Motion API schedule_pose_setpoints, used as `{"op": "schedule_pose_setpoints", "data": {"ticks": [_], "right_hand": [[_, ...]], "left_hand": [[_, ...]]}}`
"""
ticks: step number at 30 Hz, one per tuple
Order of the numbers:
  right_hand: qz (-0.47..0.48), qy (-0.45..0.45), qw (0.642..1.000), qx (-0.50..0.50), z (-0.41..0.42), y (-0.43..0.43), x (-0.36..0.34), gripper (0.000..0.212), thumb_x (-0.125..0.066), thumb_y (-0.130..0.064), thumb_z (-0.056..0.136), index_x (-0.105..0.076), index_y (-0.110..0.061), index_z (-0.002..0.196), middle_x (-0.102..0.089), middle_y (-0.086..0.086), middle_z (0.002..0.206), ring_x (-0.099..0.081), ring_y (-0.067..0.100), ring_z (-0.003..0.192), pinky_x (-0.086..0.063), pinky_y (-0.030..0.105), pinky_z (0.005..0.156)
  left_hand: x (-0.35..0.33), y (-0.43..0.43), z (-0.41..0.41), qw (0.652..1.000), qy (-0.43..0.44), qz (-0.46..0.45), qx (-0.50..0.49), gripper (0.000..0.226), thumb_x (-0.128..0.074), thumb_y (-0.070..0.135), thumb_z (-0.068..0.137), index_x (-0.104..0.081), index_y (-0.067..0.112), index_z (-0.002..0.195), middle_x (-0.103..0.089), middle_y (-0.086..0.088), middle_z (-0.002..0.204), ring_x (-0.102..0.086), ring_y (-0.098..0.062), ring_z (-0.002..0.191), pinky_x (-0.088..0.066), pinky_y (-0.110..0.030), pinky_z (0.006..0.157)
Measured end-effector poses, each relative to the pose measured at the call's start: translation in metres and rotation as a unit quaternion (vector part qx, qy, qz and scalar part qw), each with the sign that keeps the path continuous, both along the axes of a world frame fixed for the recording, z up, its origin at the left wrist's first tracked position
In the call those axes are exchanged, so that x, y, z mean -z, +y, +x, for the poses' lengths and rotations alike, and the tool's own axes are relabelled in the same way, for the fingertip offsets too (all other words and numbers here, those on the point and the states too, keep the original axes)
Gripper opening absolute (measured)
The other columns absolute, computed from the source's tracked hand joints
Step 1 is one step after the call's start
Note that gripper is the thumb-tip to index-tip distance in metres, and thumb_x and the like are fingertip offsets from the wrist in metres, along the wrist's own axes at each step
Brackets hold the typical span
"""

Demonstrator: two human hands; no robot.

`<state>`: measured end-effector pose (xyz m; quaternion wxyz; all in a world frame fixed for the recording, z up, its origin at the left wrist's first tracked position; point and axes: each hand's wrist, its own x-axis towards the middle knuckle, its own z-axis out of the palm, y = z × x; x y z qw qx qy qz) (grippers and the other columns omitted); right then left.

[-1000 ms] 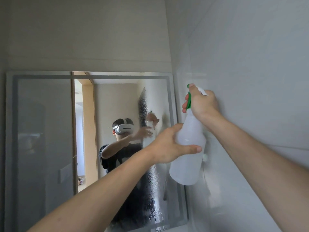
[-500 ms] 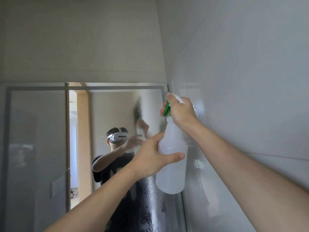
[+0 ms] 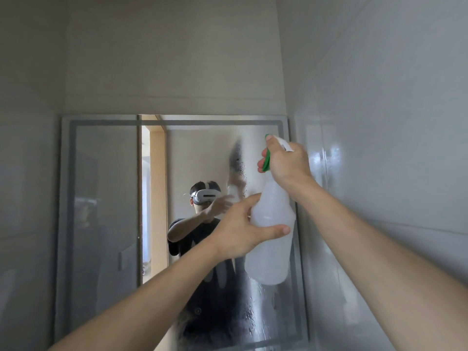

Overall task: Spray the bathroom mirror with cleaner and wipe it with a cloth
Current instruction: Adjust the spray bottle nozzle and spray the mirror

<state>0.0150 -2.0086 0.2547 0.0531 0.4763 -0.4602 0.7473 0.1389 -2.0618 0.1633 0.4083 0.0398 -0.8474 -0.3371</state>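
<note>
Holding the bottle [image 3: 272, 224] up in both hands, we have it raised just in front of the mirror [image 3: 106, 198] so that spray can land on the glass. Our right hand [image 3: 286, 163] is clamped round the spray head at the top, fingers curled over the green trigger [image 3: 266, 164], which we judge is the grip for pumping. Our left hand [image 3: 243, 229] wraps the body lower down, thumb laid across the near side and fingers round the far side. It seems to be there to steady and aim the bottle while the other hand squeezes. The bottle hangs below our right hand and just right of our left palm, tilted a little. How full it is we cannot tell.

The mirror lies just beyond both hands, its right edge behind the bottle, and most of the glass stretches away to the left of our left hand. Wet streaks [image 3: 249, 312] show on the glass below the bottle, and droplets show just left of our right hand, so we judge spraying is the step in hand. No cloth is in view, and wiping is not yet begun. The tiled wall [image 3: 379, 122] runs close along the right of our right arm, leaving little room there.
</note>
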Motion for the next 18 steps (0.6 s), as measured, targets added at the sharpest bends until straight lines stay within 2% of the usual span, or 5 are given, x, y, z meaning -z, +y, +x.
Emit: {"op": "schedule_pose_setpoints", "data": {"ticks": [3, 5, 8, 10, 18], "right_hand": [[0.001, -0.021, 1.0, -0.004, -0.001, -0.002, 0.004, 0.038, -0.056, -0.046, 0.087, -0.064, -0.016, 0.064, -0.067, -0.003, 0.052, -0.073, 0.038, 0.075, -0.062, 0.045, 0.076], [0.008, -0.03, 0.999, -0.01, 0.0, -0.003, 0.009, 0.038, -0.057, -0.044, 0.091, -0.064, -0.016, 0.066, -0.068, -0.003, 0.054, -0.074, 0.036, 0.075, -0.061, 0.037, 0.071], [0.042, -0.043, 0.998, -0.002, 0.005, -0.004, 0.021, 0.039, -0.057, -0.043, 0.097, -0.066, -0.013, 0.073, -0.071, 0.002, 0.058, -0.068, 0.022, 0.06, -0.044, 0.012, 0.044], [0.063, -0.048, 0.997, -0.004, 0.007, -0.006, 0.031, 0.039, -0.057, -0.042, 0.099, -0.065, -0.012, 0.075, -0.071, 0.005, 0.06, -0.065, 0.02, 0.056, -0.04, 0.011, 0.04], [0.078, -0.07, 0.994, 0.015, 0.016, -0.021, 0.062, 0.047, -0.058, -0.046, 0.095, -0.066, -0.008, 0.068, -0.066, 0.008, 0.051, -0.062, 0.018, 0.044, -0.047, 0.02, 0.046]], "left_hand": [[0.004, 0.0, 0.004, 1.0, -0.014, 0.007, 0.004, 0.046, -0.086, 0.018, 0.079, -0.068, 0.018, 0.121, -0.076, 0.002, 0.112, -0.072, -0.014, 0.104, -0.058, -0.032, 0.094], [0.009, -0.001, 0.005, 1.0, -0.021, 0.013, 0.005, 0.047, -0.086, 0.019, 0.08, -0.067, 0.02, 0.122, -0.076, 0.003, 0.113, -0.072, -0.013, 0.105, -0.058, -0.031, 0.095], [0.024, -0.002, 0.006, 0.999, -0.032, 0.029, -0.001, 0.051, -0.087, 0.027, 0.079, -0.064, 0.024, 0.125, -0.075, 0.005, 0.114, -0.072, -0.011, 0.106, -0.056, -0.035, 0.098], [0.035, -0.005, 0.006, 0.998, -0.037, 0.04, -0.008, 0.054, -0.087, 0.032, 0.077, -0.063, 0.026, 0.126, -0.075, 0.006, 0.115, -0.071, -0.011, 0.107, -0.056, -0.04, 0.1], [0.06, -0.018, 0.018, 0.997, -0.053, 0.044, -0.02, 0.06, -0.089, 0.036, 0.073, -0.063, 0.029, 0.127, -0.074, 0.008, 0.117, -0.07, -0.01, 0.108, -0.055, -0.042, 0.101]]}}
